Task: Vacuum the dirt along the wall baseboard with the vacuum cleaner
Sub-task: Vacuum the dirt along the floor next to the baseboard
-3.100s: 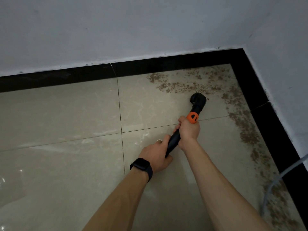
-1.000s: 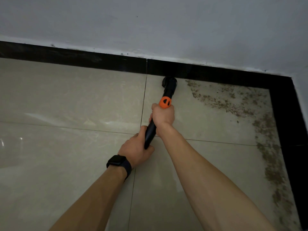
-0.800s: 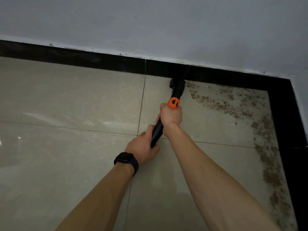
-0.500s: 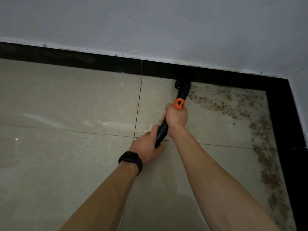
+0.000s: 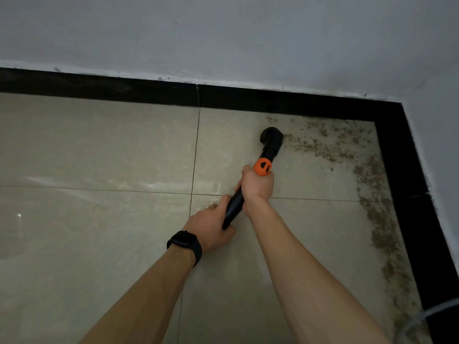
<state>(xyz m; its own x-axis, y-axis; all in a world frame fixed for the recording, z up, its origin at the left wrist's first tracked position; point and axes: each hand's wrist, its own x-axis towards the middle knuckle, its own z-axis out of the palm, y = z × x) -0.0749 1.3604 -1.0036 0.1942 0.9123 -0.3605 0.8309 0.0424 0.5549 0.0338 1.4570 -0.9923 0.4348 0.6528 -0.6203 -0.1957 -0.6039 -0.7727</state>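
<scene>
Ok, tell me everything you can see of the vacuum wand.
The vacuum wand is a black, plastic-looking tube with an orange collar and a round black nozzle head. It slants forward and right, head down on the tile at the dirt's left edge. The right hand grips below the collar, the left hand the lower end.

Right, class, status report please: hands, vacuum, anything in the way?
Both hands, left hand and right hand, shut on vacuum wand. Brush head at dirt edge, off baseboard. Nothing blocking.
</scene>
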